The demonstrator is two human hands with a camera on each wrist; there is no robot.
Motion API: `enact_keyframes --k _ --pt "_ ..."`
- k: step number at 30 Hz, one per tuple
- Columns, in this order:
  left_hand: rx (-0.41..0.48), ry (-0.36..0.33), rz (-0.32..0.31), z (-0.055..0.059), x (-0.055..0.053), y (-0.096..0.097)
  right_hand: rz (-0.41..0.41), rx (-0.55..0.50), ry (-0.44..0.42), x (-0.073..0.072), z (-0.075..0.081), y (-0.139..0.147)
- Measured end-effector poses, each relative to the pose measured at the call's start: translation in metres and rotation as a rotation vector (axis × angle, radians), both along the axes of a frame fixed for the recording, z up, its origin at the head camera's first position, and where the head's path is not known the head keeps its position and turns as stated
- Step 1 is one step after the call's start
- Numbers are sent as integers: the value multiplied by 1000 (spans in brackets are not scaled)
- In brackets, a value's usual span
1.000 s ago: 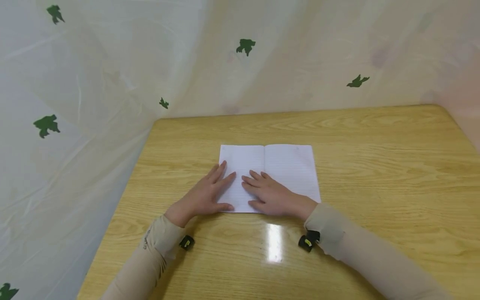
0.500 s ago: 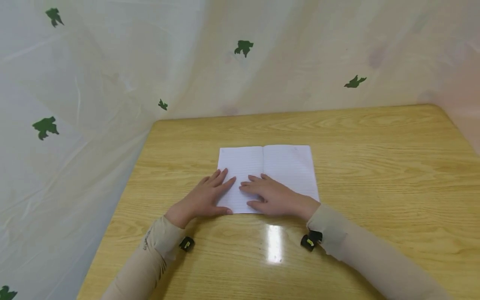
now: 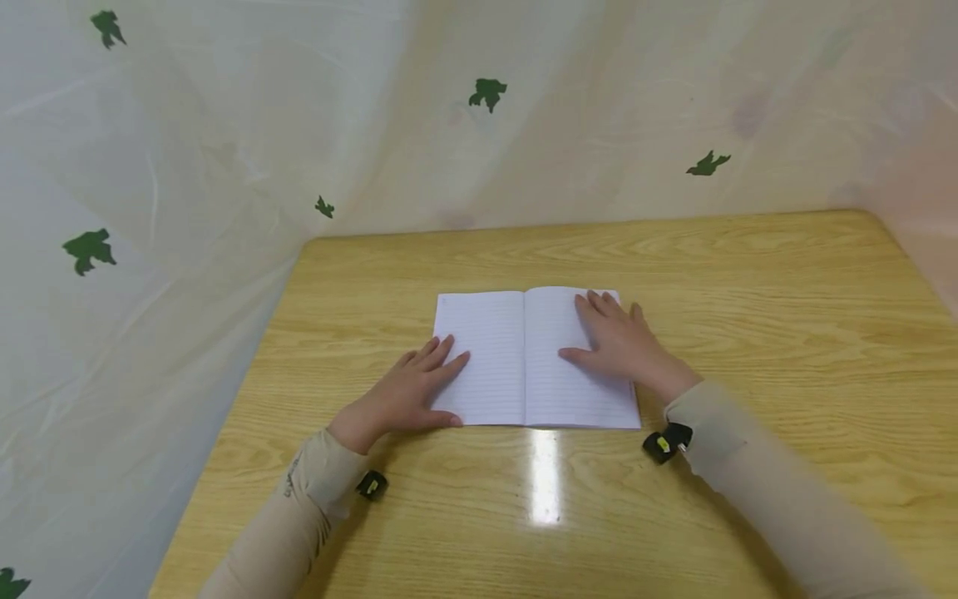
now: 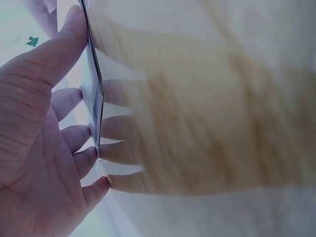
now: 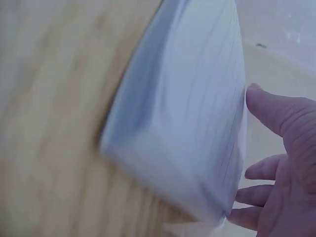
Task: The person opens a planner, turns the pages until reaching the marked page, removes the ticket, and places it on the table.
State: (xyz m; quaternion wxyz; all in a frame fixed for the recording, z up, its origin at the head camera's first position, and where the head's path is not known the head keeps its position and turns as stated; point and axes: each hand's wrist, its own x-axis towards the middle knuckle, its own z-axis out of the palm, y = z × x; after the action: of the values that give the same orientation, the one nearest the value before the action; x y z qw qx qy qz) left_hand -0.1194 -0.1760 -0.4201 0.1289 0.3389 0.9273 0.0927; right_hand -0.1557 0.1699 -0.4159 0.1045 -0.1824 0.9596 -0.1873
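An open notebook with white lined pages lies flat on the wooden table, its fold running away from the person. My left hand rests with spread, straight fingers on the left page near its outer edge. In the left wrist view the fingertips of the left hand touch the page along the notebook's edge. Over the right page, toward its far outer corner, lies my right hand with its fingers spread. The right wrist view has the notebook with its page edges slightly fanned beside the right hand.
The wooden table extends around the notebook on every side. Behind it and on the left hangs a pale curtain with green bird shapes. A small black camera sits by the left wrist, another black camera by the right.
My right hand has moved from the left page, across the fold, to the outer part of the right page. The left hand slid slightly nearer the person, then stayed in place.
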Motion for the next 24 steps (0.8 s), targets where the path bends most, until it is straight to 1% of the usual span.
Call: enact_keyframes --k 3,6,11,15,24 --pt "-2 -4 2 0 0 1 -34 50 -25 -3 -3 12" --pt "-3 -11 5 0 0 1 -56 61 -53 -4 -3 19" --pt "1 -15 8 0 -1 1 -72 71 -83 -4 1 22" --pt "1 -11 5 0 -1 1 -71 93 -85 -3 1 22" --pt "17 -6 0 1 0 1 -49 140 -62 -5 -2 21"
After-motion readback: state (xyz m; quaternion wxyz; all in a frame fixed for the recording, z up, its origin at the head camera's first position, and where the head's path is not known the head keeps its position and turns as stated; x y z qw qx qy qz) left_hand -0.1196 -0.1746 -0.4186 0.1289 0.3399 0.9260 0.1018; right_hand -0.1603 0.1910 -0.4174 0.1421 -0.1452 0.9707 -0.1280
